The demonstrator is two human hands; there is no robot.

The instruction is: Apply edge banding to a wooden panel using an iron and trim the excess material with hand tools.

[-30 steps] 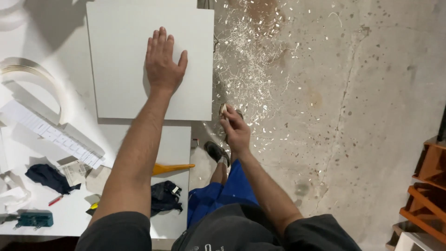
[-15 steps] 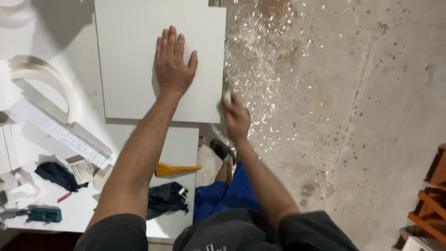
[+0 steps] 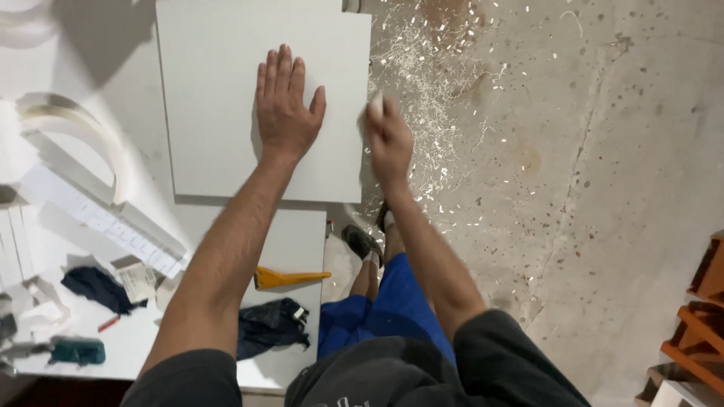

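Panel [image 3: 226,113] under flat left hand [image 3: 285,105], right hand [image 3: 388,136] at its edge.

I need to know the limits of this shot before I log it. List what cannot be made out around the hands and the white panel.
- Head view: the small pale thing in the right hand is motion-blurred; its kind is unclear.
- The white panel is cut off by the top edge.
- The panel's right edge under that hand is hidden by it.
- The panel surface under the flat left hand is hidden.
- The small bits on the table at lower left are too small to identify.

Speckled concrete floor [image 3: 603,188] w/ white shavings [image 3: 437,60], white worktable [image 3: 45,45] left, orange shelving [image 3: 697,332] right.
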